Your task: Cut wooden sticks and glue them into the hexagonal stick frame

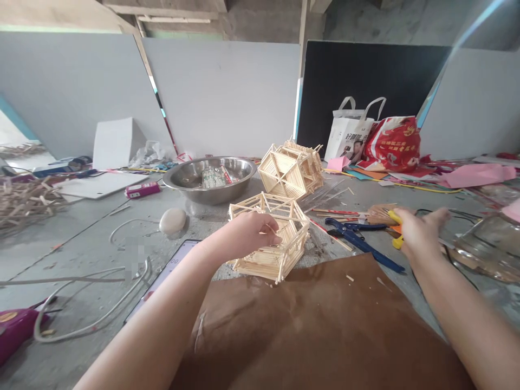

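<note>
Grey tabletop [81, 260] is supporting the near stick frame [260, 270]; left hand [244, 234] is reaching inside, grip unclear, its pressure risking snapped sticks; right hand [420, 234] is touching yellow handles [397, 242], grip blurred.

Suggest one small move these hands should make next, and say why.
I'd perhaps have the right hand bring the yellow-handled tool over to the stick frame. That hand is at the tool's handles, off to the right, while the left hand is at the frame. Blur hides whether the right hand grips the tool.
</note>
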`<control>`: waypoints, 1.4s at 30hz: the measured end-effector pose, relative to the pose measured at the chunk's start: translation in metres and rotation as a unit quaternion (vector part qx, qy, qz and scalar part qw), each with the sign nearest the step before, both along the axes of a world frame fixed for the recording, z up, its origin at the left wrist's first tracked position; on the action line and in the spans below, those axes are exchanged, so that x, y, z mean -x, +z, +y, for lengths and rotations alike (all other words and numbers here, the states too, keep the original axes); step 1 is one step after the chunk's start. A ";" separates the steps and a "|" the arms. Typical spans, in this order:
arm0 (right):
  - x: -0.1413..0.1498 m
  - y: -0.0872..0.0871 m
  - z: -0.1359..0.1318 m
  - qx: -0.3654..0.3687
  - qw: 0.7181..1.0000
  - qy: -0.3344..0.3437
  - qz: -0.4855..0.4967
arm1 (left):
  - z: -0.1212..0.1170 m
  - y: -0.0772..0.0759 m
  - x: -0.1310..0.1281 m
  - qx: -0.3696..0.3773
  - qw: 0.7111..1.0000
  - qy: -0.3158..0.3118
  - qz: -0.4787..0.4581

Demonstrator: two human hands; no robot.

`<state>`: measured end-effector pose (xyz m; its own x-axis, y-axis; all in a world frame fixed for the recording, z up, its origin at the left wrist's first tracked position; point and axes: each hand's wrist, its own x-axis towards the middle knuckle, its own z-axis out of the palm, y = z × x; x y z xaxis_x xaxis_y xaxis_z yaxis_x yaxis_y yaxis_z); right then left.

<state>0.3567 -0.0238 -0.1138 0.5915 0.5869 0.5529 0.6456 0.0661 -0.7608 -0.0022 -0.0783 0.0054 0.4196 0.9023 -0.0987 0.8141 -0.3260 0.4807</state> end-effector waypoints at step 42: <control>0.075 0.013 -0.028 -0.105 0.899 0.191 -0.381 | -0.001 0.000 0.002 -0.024 0.999 -0.008 0.020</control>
<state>0.2817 -0.0515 -0.1011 -0.2282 0.5026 0.8338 0.8739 0.4832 -0.0521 -0.0040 -0.0791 0.0056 0.4309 0.8995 -0.0723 0.8264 -0.3612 0.4321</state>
